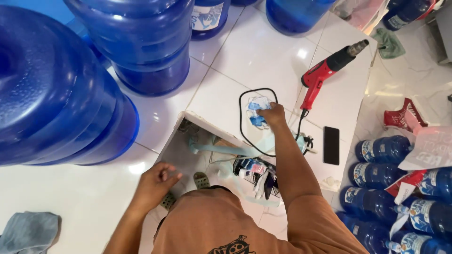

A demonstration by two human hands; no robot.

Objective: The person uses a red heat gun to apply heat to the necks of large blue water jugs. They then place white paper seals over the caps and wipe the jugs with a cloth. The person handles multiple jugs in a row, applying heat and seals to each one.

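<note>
My right hand (pixel 273 114) reaches out over the white tiled ledge (pixel 263 56) and presses on a small pile of blue-and-white plastic seals (pixel 255 106). A black cord (pixel 241 117) loops around the pile. My left hand (pixel 153 181) hangs lower at the left, fingers loosely curled, holding nothing, above the floor beside the ledge's white edge (pixel 188 120). A red and black heat gun (pixel 325 70) lies on the ledge to the right of my right hand.
Big blue water jugs (pixel 146 42) crowd the ledge at left and top. A black phone (pixel 331 145) lies right of my arm. Small blue bottles (pixel 381 150) pile up at the right. A wire basket of small items (pixel 256 174) sits below. A grey cloth (pixel 28 230) lies bottom left.
</note>
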